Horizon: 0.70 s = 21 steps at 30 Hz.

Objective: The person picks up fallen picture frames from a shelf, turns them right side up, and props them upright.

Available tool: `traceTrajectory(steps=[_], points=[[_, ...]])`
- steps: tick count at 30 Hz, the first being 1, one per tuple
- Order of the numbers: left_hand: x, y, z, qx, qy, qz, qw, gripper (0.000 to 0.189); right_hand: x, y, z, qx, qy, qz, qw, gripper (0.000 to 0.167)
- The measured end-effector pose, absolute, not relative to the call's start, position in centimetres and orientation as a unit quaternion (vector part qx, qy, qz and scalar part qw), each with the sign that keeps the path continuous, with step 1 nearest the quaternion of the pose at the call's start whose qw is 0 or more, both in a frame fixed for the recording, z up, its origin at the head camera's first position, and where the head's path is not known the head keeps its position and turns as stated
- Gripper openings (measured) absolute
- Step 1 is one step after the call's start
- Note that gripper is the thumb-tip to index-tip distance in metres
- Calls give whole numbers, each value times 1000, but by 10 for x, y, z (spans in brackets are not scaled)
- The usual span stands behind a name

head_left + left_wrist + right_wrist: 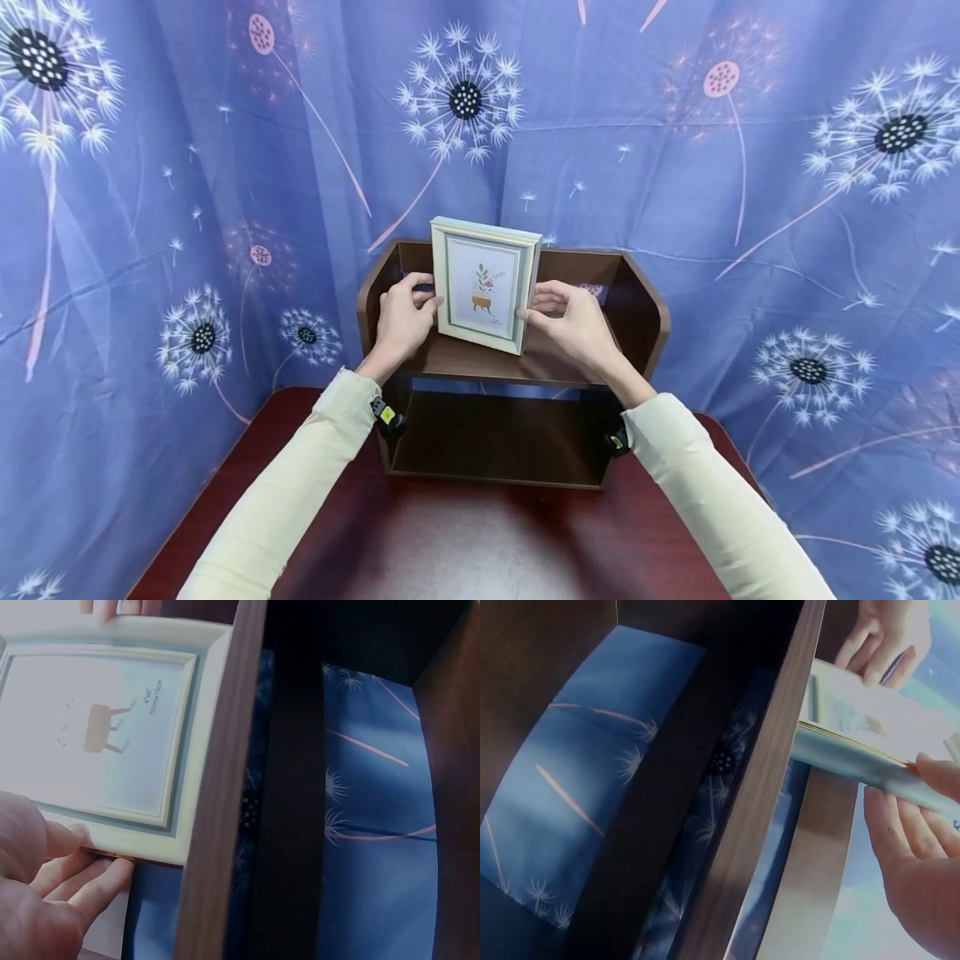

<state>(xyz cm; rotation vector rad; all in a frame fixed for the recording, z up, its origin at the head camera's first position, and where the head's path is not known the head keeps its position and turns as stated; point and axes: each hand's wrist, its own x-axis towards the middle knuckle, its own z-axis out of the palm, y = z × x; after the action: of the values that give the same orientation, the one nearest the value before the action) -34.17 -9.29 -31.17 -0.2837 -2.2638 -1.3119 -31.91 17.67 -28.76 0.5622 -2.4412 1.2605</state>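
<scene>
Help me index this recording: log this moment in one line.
left hand pinches picture frame at left | right hand pinches it at right | held near-upright | contact with upper shelf unclear

The left hand (30, 900) grips 1 pale picture frame (112, 735).

Smooth, faintly glossy finish on the picture frame (480, 337) at centre, with paper-like print (482, 283) inside. Wood-grained surface, dull-sheened, on the shelf unit (495, 442) below centre. Glossy, light-reflecting worktop (480, 533) at lower centre. Softly creased cloth curtain (360, 100) across the top; matt cloth sleeve (277, 492) at lower left.
</scene>
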Motion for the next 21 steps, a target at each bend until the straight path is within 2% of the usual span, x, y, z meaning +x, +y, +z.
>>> traceTrajectory(steps=[9,21], points=[[-360,-88,-307,-92,-829,-503,227,32,-306,159,-290,202,-856,436,189,32],[-388,-83,-308,-128,-813,-545,159,40,-295,131,-289,206,-856,433,194,37]])
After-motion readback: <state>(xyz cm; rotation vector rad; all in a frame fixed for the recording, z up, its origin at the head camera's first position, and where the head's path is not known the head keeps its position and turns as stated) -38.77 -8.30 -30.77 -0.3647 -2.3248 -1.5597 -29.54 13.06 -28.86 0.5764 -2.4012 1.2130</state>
